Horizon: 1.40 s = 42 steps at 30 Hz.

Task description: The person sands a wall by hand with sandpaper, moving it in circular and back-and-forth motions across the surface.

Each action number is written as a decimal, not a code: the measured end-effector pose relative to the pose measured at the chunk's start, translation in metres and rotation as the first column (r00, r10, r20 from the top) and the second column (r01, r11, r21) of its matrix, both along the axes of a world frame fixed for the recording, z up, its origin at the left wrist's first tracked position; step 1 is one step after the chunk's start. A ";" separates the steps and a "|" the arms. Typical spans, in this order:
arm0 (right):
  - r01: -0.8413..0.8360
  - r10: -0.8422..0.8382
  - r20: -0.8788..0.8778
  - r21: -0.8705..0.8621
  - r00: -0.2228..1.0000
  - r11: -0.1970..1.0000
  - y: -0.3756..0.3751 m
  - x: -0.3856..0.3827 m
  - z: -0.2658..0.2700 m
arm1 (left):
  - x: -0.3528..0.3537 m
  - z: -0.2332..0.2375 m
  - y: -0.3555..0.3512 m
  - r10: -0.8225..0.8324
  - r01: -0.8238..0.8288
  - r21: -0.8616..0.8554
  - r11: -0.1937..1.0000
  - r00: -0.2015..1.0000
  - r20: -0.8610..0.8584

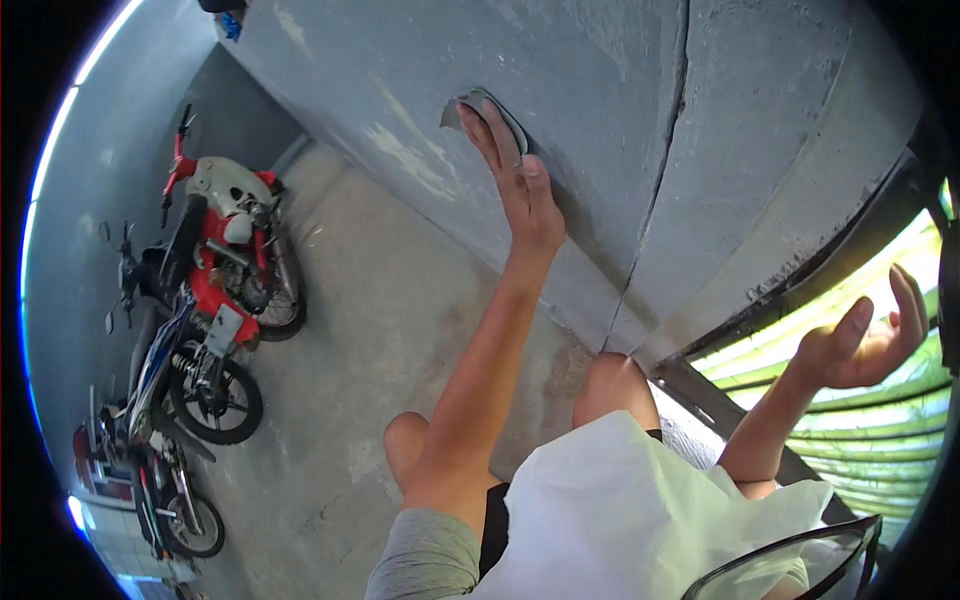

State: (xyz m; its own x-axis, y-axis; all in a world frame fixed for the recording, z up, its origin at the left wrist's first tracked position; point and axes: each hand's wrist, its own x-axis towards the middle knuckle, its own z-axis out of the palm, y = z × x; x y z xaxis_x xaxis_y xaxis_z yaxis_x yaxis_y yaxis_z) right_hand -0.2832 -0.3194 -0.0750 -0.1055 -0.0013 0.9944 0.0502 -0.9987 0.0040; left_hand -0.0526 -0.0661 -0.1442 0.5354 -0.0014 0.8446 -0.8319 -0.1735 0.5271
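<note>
My left hand [515,175] presses a folded grey sheet, which looks like sandpaper [452,113], flat against the grey wall [600,110]. The sheet's edges stick out around my fingers, and part of it is hidden under them. Pale scuffed patches [410,160] mark the wall beside the sheet. Off to the right, my right hand [865,340] is raised with fingers loosely bent and apart. Nothing is in it, and behind it is a bright opening with green-yellow slats [860,440].
A long vertical crack [660,170] runs down the wall to my right. Below is a concrete floor [370,300]. A red motorcycle [225,250] and several others stand along the left. My knees [615,385] are bent close to the wall. Dark-framed glasses [800,550] show at the lower right.
</note>
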 end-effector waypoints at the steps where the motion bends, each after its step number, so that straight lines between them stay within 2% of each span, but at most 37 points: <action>1: 0.032 -0.032 0.003 0.009 0.999 0.999 0.003 -0.001 0.002 | 0.001 -0.001 0.000 0.004 -0.004 0.012 1.000 1.000 -0.001; 5: 0.124 -0.124 0.018 0.013 0.992 0.992 0.004 0.002 0.004 | 0.006 -0.007 -0.004 0.006 -0.004 -0.062 0.998 0.999 0.032; 8: 0.139 -0.140 0.011 0.049 0.990 0.989 0.007 -0.002 0.005 | 0.005 -0.005 -0.003 0.003 -0.002 -0.036 0.999 1.000 0.029; 10: 0.001 0.001 -0.017 0.109 1.000 0.994 0.005 -0.007 0.003 | 0.004 -0.007 -0.004 0.025 -0.025 -0.011 1.000 1.000 -0.002; 12: -0.074 0.076 -0.024 0.077 0.997 0.994 0.001 -0.011 0.003 | 0.006 -0.006 -0.006 0.049 -0.048 -0.005 0.999 0.999 0.013; 14: -0.188 0.186 0.060 0.042 0.981 0.981 0.003 -0.010 -0.003 | 0.005 -0.007 -0.006 0.072 -0.072 -0.004 0.997 0.997 0.029; 15: -0.190 0.185 0.084 0.060 0.979 0.980 0.007 -0.012 -0.018 | 0.003 -0.007 -0.006 0.073 -0.073 0.026 0.997 0.997 0.004; 16: -0.171 0.158 0.105 0.126 0.982 0.977 0.027 -0.009 -0.036 | 0.003 -0.005 -0.005 0.076 -0.075 0.055 0.996 0.997 -0.016; 17: 0.222 -0.211 -0.092 0.128 0.973 0.967 0.066 -0.006 -0.057 | 0.003 -0.004 -0.004 0.078 -0.078 0.052 0.996 0.997 -0.007; 18: -0.205 0.211 -0.160 0.052 0.964 0.977 0.086 0.001 -0.089 | 0.003 -0.005 -0.004 0.078 -0.077 0.057 0.995 0.997 -0.015; 19: -0.600 0.594 -0.265 0.067 0.760 0.798 0.108 0.008 -0.116 | 0.001 -0.004 -0.004 0.077 -0.075 0.061 0.995 0.997 -0.023; 20: -0.734 0.726 -0.340 0.133 0.598 0.666 0.134 0.020 -0.144 | 0.000 -0.003 -0.004 0.077 -0.076 0.060 0.995 0.997 -0.016; 21: -0.614 0.679 -0.616 0.369 0.401 0.698 0.156 0.012 -0.154 | -0.001 -0.002 -0.003 0.067 -0.064 0.067 0.996 0.997 -0.041; 22: -0.487 0.632 -0.748 0.483 0.203 0.727 0.174 0.016 -0.172 | -0.002 -0.002 -0.001 0.060 -0.054 0.079 0.995 0.996 -0.066; 23: -0.386 0.676 -0.736 0.614 0.035 0.688 0.184 0.019 -0.197 | -0.002 -0.001 0.000 0.063 -0.058 0.092 0.994 0.996 -0.057; 24: -0.390 0.692 -0.721 0.627 0.038 0.674 0.185 0.024 -0.231 | -0.002 -0.001 0.002 0.040 -0.036 0.074 0.997 0.998 -0.053; 26: -0.345 0.634 -0.756 0.646 -0.162 0.681 0.174 0.027 -0.296 | -0.001 0.000 0.004 0.006 -0.001 0.094 0.996 0.999 -0.052; 27: -0.246 0.612 -0.726 0.685 -0.314 0.686 0.165 0.031 -0.307 | -0.003 0.002 0.007 -0.026 0.033 0.082 0.996 0.997 -0.075; 29: -0.167 0.618 -0.748 0.660 -0.242 0.733 0.159 0.042 -0.335 | -0.005 0.003 0.010 -0.065 0.076 0.106 0.991 0.992 -0.107; 30: -0.153 0.646 -0.724 0.686 -0.242 0.711 0.159 0.043 -0.344 | -0.006 0.003 0.011 -0.073 0.084 0.095 0.992 0.991 -0.110; 32: -0.137 0.561 -0.781 0.609 -0.276 0.781 0.157 0.047 -0.354 | -0.009 0.003 0.012 -0.097 0.107 0.102 0.989 0.990 -0.103; 33: -0.136 0.571 -0.780 0.614 -0.255 0.778 0.158 0.046 -0.359 | -0.007 0.003 0.013 -0.088 0.101 0.106 0.989 0.989 -0.120; 35: -0.153 0.503 -0.786 0.581 -0.360 0.799 0.162 0.040 -0.371 | -0.003 0.005 0.010 -0.088 0.100 0.105 0.989 0.990 -0.112; 36: -0.155 0.506 -0.790 0.580 -0.346 0.800 0.163 0.039 -0.373 | -0.003 0.006 0.009 -0.071 0.084 0.108 0.991 0.991 -0.112; 38: -0.193 0.374 -0.782 0.520 -0.498 0.832 0.164 0.037 -0.377 | -0.003 0.006 0.008 -0.046 0.058 0.108 0.992 0.993 -0.112; 42: -0.219 0.279 -0.787 0.458 -0.551 0.861 0.167 0.038 -0.378 | -0.005 0.004 0.010 -0.024 0.037 0.121 0.992 0.994 -0.106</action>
